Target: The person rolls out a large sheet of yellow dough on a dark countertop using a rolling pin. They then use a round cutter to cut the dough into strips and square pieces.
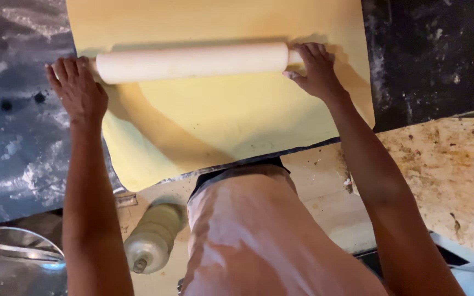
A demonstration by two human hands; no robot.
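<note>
I am rolling with a long, pale rolling pin (193,62). It lies flat on a big yellow sheet of dough (220,115). The pin runs from side to side, straight across in front of me. One end points to my left and one end points to my right.

My left hand (77,87) is on the left end of the pin. The fingers are curled over the small handle there, so I cannot see the handle. My right hand (316,70) is on the right end. Its fingers wrap over that handle too, and a bit of the handle peeks out. Both hands are closed on the pin, one at each end. My arms are stretched out, and the pin is far from my body. Both hands are just as near to it, since each one holds an end.

The dough lies on a dark counter (17,137) that has white flour dust on it. The near edge of the dough hangs a little over the front edge of the counter, close to my apron (259,235). Most of the dough lies between the pin and me, and some goes on past it.

Lower down, by my left arm, is a second rolling pin (152,238), thick and pale. It is not being touched.
</note>
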